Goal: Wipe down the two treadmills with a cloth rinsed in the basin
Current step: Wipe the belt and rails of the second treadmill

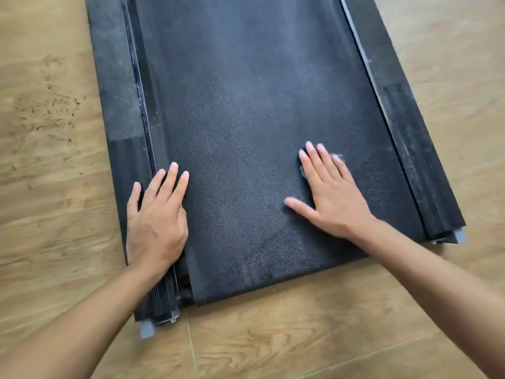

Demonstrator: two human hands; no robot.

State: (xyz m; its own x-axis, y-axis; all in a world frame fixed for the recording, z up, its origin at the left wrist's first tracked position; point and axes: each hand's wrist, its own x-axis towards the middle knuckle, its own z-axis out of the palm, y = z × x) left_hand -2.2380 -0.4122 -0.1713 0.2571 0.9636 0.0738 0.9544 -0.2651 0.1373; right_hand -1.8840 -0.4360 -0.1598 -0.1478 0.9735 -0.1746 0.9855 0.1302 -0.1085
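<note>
left hand flat, fingers straight, braces the side rail; right hand, fingers spread open, presses what may be a dark cloth, blurred, on the treadmill belt near its end; even pressure and overlapping strokes would serve best.

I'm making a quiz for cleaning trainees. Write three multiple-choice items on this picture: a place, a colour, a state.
1. Where does the left hand rest? A) on the floor B) on the left edge of the treadmill belt, by the side rail C) in a basin
2. What colour is the belt? A) black B) red C) white
3. How does the right hand lie? A) clenched in a fist B) flat, fingers spread on the belt C) raised in the air
Key: 1 B, it lies where belt meets rail; 2 A, the surface is black; 3 B, its fingers are straight.
</note>
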